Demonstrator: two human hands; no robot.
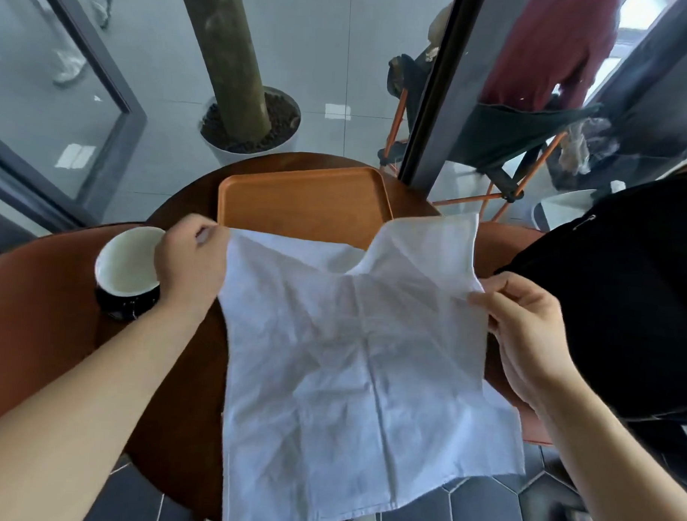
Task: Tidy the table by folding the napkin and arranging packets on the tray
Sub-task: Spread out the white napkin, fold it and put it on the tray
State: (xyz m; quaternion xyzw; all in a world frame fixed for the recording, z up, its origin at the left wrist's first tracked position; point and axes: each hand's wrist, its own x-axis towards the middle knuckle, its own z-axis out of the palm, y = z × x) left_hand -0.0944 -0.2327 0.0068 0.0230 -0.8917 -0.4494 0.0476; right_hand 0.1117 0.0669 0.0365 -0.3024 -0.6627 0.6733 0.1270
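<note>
A large white cloth napkin hangs spread out over the round brown table, creased and mostly unfolded. My left hand pinches its upper left corner. My right hand grips its right edge, where the upper right corner flops upward. Behind the napkin lies an orange tray with nothing visible on it; its near edge is hidden by the cloth. No packets are in sight.
A black cup with a white inside stands on the table just left of my left hand. A black bag or garment sits on the chair at right. A potted trunk and a folding chair stand beyond the table.
</note>
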